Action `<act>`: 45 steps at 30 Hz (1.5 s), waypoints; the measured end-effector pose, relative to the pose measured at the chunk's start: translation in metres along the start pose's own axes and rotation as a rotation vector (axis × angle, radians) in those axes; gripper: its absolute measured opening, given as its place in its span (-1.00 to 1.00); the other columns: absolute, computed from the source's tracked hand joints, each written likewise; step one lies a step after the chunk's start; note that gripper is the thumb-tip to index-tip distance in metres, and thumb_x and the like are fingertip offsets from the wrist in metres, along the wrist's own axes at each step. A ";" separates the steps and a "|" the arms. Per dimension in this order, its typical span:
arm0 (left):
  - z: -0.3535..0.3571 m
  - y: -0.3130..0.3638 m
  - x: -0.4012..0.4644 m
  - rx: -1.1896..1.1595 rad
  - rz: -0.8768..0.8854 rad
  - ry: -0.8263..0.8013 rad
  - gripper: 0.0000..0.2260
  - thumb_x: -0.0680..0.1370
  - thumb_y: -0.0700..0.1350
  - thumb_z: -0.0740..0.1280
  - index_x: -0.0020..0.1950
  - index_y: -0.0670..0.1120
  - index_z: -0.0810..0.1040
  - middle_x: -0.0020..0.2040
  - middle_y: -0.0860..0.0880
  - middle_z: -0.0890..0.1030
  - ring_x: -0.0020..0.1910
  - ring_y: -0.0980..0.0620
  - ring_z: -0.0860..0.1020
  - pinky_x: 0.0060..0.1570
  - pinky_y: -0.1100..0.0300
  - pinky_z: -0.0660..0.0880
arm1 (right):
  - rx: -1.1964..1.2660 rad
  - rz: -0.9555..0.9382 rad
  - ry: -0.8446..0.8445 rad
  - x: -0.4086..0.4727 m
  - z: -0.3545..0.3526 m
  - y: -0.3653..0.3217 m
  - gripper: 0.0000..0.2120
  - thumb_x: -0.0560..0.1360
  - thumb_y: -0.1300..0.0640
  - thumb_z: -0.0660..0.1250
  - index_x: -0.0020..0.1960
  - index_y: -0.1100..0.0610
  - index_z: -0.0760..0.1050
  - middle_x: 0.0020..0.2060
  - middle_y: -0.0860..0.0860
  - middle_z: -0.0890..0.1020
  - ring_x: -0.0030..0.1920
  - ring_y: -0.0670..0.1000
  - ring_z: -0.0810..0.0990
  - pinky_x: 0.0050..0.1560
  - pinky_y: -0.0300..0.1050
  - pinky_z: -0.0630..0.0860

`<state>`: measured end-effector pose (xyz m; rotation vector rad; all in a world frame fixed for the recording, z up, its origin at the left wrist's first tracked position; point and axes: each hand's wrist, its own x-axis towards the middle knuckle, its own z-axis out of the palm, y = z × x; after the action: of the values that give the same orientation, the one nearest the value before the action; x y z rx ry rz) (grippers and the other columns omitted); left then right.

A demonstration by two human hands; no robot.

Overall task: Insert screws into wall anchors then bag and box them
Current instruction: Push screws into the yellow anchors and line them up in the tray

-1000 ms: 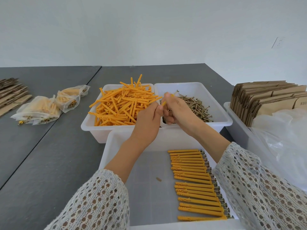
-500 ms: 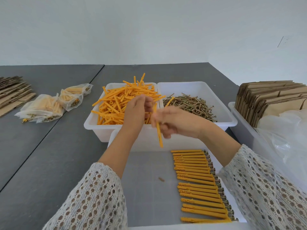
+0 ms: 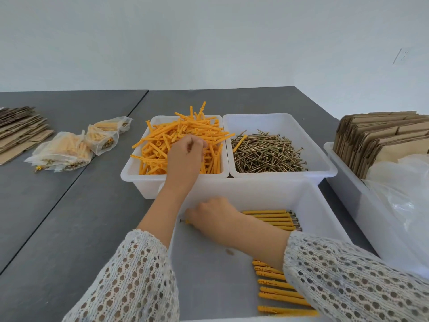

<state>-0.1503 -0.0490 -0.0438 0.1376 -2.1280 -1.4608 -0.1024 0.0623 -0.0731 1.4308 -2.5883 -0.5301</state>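
— Two hands have split apart since half a second back; what happened?

— They were together at the rim of the far bins with one anchor between them. Now the right hand [image 3: 214, 217] is down in the near tray [image 3: 311, 198], curled round an assembled anchor [image 3: 185, 221] whose screw head pokes out past the fingers, laying it to the left of the row of finished anchors [image 3: 269, 217]. The left hand [image 3: 185, 154] has gone back over the pile of orange anchors [image 3: 181, 138], fingers loosely curled; I cannot tell whether it has hold of one yet.

— So what does that mean for the job?

— Probably one more pair done and the next one begun. Bagging and boxing look some way off: the near row is long, but both far bins are well stocked.

— And the stuff itself?

— The anchors are slim orange plastic sticks, ribbed, with slotted tips, lying every which way in the left bin [image 3: 130, 173]. The screws [image 3: 267, 152] are thin brassy metal with flat heads, a tangled heap in the right bin [image 3: 325, 163]. All bins are milky, smooth plastic. On the grey matte table [image 3: 58, 217], far left, lie filled clear bags [image 3: 69, 149] beside flattened cardboard [image 3: 21, 131]; on the right more folded cardboard boxes [image 3: 380, 135] stand on edge behind crinkly clear film [image 3: 401, 189]
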 end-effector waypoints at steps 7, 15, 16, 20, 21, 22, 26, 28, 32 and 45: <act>0.007 -0.008 -0.005 0.251 0.152 -0.054 -0.81 0.59 -0.25 0.22 -0.11 -0.05 0.59 -0.19 0.12 0.58 -0.19 0.19 0.50 -0.20 0.37 0.38 | 0.086 0.016 0.013 0.014 0.021 -0.004 -0.77 0.58 0.19 0.23 0.20 0.06 0.52 -0.12 -0.04 0.67 -0.14 0.04 0.66 -0.29 -0.14 0.45; 0.009 -0.012 -0.005 0.363 0.168 -0.099 -0.82 0.58 -0.26 0.21 -0.09 -0.09 0.59 -0.13 0.00 0.58 -0.14 0.08 0.49 -0.20 0.32 0.34 | 0.196 -0.001 0.098 0.017 0.024 -0.001 -0.72 0.62 0.33 0.06 0.30 0.27 0.37 0.02 0.19 0.61 -0.05 0.25 0.60 -0.21 -0.02 0.36; 0.008 -0.012 -0.005 0.379 0.166 -0.103 -0.83 0.59 -0.26 0.21 -0.09 -0.10 0.58 -0.13 -0.01 0.57 -0.16 0.08 0.47 -0.20 0.28 0.33 | 0.223 -0.013 0.087 0.018 0.024 -0.001 -0.72 0.62 0.33 0.06 0.30 0.27 0.37 0.03 0.20 0.60 -0.04 0.26 0.60 -0.21 -0.02 0.36; 0.009 -0.010 -0.009 0.498 0.168 -0.108 -0.83 0.61 -0.21 0.19 -0.04 -0.11 0.58 -0.07 -0.05 0.54 -0.09 0.00 0.49 -0.13 0.14 0.44 | 0.323 -0.036 0.010 0.018 0.015 -0.002 -0.71 0.64 0.31 0.09 0.33 0.26 0.40 0.22 0.21 0.55 0.17 0.26 0.54 -0.01 0.06 0.45; 0.011 -0.009 -0.010 0.571 0.158 -0.105 -0.83 0.62 -0.18 0.18 -0.01 -0.10 0.58 -0.03 -0.05 0.54 -0.03 -0.02 0.49 -0.09 0.09 0.48 | 0.345 -0.028 -0.017 0.017 0.013 0.000 -0.68 0.66 0.27 0.08 0.38 0.24 0.38 0.30 0.19 0.51 0.27 0.23 0.49 0.14 0.06 0.46; 0.014 -0.008 -0.011 0.668 0.140 -0.100 -0.81 0.63 -0.15 0.17 0.04 -0.09 0.58 0.01 -0.06 0.54 0.03 -0.04 0.48 -0.05 0.06 0.49 | 0.339 -0.031 -0.039 0.017 0.013 0.004 -0.66 0.67 0.23 0.09 0.42 0.23 0.37 0.36 0.17 0.47 0.34 0.20 0.44 0.27 0.06 0.42; 0.020 -0.005 -0.013 0.916 0.035 -0.134 -0.75 0.63 -0.01 0.13 0.20 0.00 0.53 0.21 -0.07 0.49 0.26 -0.12 0.37 0.14 -0.03 0.43 | 0.237 -0.171 -0.315 0.013 -0.004 0.022 -0.61 0.68 0.10 0.11 0.45 0.24 0.36 0.42 0.15 0.41 0.41 0.15 0.35 0.43 -0.03 0.21; 0.020 -0.005 -0.011 0.935 -0.013 -0.190 -0.70 0.63 0.07 0.12 0.26 0.03 0.52 0.28 -0.07 0.46 0.31 -0.14 0.34 0.20 -0.06 0.39 | 0.319 -0.215 -0.315 0.005 -0.018 0.031 -0.67 0.68 0.15 0.11 0.33 0.31 0.45 0.29 0.19 0.51 0.28 0.13 0.44 0.33 -0.14 0.23; 0.018 -0.003 -0.006 0.980 -0.069 -0.289 -0.64 0.64 0.14 0.08 0.35 0.06 0.47 0.35 -0.09 0.40 0.31 -0.15 0.38 0.20 -0.07 0.41 | 0.907 -0.058 -0.292 -0.016 -0.043 0.067 -0.71 0.64 0.12 0.20 -0.04 0.29 0.61 -0.08 0.16 0.67 -0.11 0.11 0.61 0.07 -0.02 0.52; 0.025 -0.008 -0.018 0.969 -0.011 -0.021 -0.46 0.58 0.14 0.14 0.48 -0.10 0.23 0.32 -0.20 0.39 0.29 -0.23 0.37 0.18 -0.10 0.39 | 0.613 0.926 0.246 -0.031 0.033 0.147 -0.81 0.58 0.12 0.14 0.14 0.16 0.41 0.10 0.14 0.49 0.12 0.20 0.45 0.05 0.09 0.49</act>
<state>-0.1496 -0.0246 -0.0642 0.4783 -2.6604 -0.3169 -0.2115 0.1674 -0.0481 0.1896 -2.8887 0.5525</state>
